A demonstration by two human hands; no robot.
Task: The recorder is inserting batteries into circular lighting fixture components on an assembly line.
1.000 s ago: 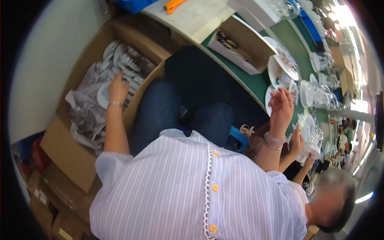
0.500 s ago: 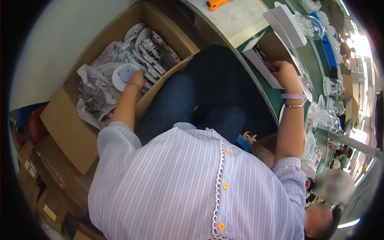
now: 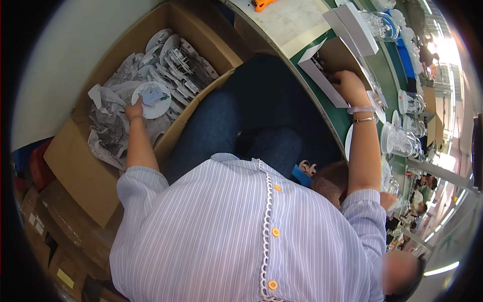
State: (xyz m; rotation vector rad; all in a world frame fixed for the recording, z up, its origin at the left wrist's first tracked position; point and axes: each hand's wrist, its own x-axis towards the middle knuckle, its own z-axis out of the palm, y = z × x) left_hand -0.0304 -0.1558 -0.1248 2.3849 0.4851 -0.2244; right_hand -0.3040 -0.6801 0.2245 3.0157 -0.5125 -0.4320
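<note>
In the big cardboard box (image 3: 100, 173) on the left lies a white round plate (image 3: 159, 107) with a pale blue-grey patch and small parts on its face. My left hand (image 3: 134, 109) grips this plate by its left rim. Behind it, several white discs and flat parts (image 3: 178, 63) stand stacked on edge. My right hand (image 3: 350, 86) reaches into a small open white box (image 3: 324, 85) on the green bench; its fingers are curled, and their tips and whatever they hold are hidden. Dark small items show inside that box.
Crumpled paper (image 3: 108, 138) fills the big box's near left part. A white carton (image 3: 352, 30) and clear glass-like pieces (image 3: 400, 141) stand along the bench (image 3: 307, 53). An orange tool (image 3: 262, 4) lies at the top. Brown cartons (image 3: 70, 216) are stacked lower left; another person (image 3: 402, 272) is lower right.
My left hand has moved from the plate's right side to its left rim, and the plate's face shows more fully. My right hand stays at the small white box.
</note>
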